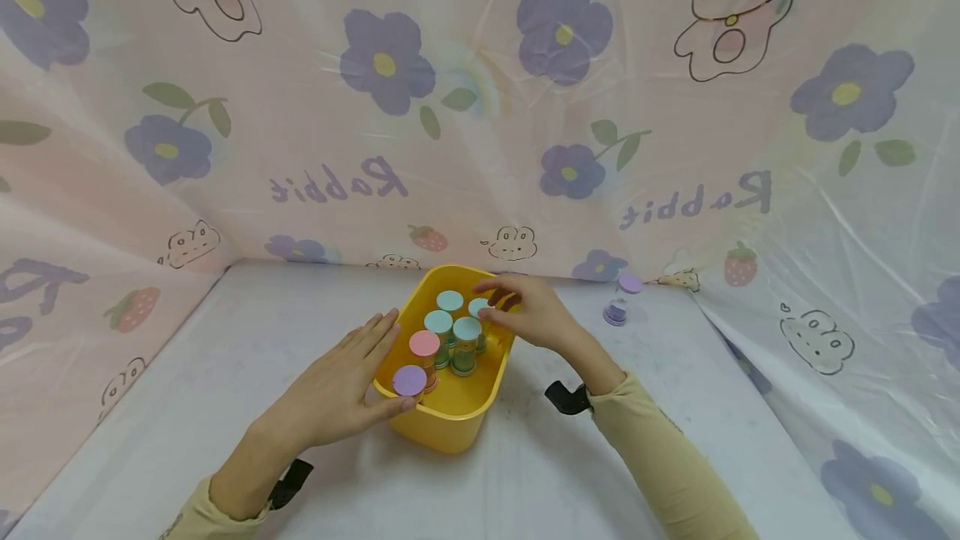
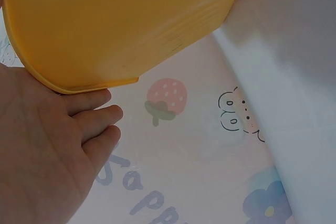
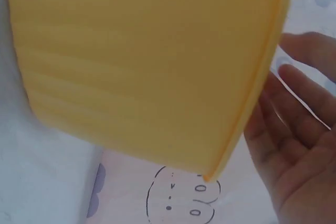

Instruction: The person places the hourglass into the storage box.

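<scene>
A yellow plastic bin (image 1: 448, 433) stands on the table, holding several small clear bottles with round lids. The lids are light blue, such as the front one (image 1: 467, 329), plus one pink lid (image 1: 424, 343) and one purple lid (image 1: 409, 380). My left hand (image 1: 322, 398) rests along the bin's left rim, fingers straight, thumb by the near corner. Over the right rim reaches my right hand (image 1: 536, 315), its fingers spread and slightly bent beside the light blue lid (image 1: 477, 307) of the back right bottle. In the right wrist view, the bin wall (image 3: 147, 66) hides the fingertips' surroundings.
A single bottle with a purple lid (image 1: 629, 284) stands on the white tabletop (image 1: 570, 473), to the right of the bin near the back. A patterned curtain (image 1: 465, 148) with flowers and rabbits closes off the back and sides.
</scene>
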Motion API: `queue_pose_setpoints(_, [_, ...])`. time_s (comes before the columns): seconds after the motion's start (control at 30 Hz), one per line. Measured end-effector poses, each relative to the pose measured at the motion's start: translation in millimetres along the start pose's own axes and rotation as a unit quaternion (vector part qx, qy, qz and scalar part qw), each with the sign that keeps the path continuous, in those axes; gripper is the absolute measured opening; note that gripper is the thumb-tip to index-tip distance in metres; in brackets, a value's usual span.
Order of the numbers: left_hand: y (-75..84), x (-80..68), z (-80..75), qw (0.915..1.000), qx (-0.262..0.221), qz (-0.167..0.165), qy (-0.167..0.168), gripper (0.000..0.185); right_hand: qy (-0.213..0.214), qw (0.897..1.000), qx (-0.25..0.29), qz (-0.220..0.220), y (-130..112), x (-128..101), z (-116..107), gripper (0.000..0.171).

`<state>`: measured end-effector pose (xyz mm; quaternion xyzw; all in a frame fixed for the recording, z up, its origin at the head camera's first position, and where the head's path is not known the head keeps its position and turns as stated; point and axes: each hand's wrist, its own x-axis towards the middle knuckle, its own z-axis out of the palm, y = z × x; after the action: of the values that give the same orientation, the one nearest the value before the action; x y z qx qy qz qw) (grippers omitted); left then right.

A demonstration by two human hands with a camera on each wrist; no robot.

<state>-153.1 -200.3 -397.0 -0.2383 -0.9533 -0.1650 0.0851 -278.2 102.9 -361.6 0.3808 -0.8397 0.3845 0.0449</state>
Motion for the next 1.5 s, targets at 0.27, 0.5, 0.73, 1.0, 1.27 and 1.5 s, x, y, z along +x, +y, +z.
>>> queue_pose_setpoints(0.27, [0.6,-0.3,0.1,1.0000,0.003,0.001,0.001,0.103,0.130,0.990,0.048,-0.027,10.9,-15.0,-4.0,0.034])
queue_pose_setpoints(0.5, [0.8,-1.0,-0.3,1.0000,-0.002,-0.002,-0.003,0.103,0.254,0.966,0.041,-0.035,18.5,-27.5,-10.1,0.034])
queue_pose_setpoints(0.73, [1.0,-1.0,0.1,1.0000,0.000,-0.003,-0.001,0.102,0.332,0.942,0.030,-0.029,14.5,-41.0,-24.3,0.031])
queue_pose_setpoints(1.0, [0.8,-0.5,0.3,1.0000,0.002,-0.002,0.000,0.101,0.401,0.916,-0.012,0.000,69.8,-52.9,-43.2,0.031])
queue_pose_setpoints(1.27, [-0.4,-0.4,0.5,1.0000,0.001,-0.004,-0.002,0.102,0.416,0.908,-0.032,0.051,116.3,-71.0,-65.0,0.035])
queue_pose_setpoints(1.5, [-0.4,0.1,0.1,1.0000,0.000,-0.007,-0.007,0.105,0.415,0.901,-0.088,0.093,143.4,-80.0,-79.0,0.040])
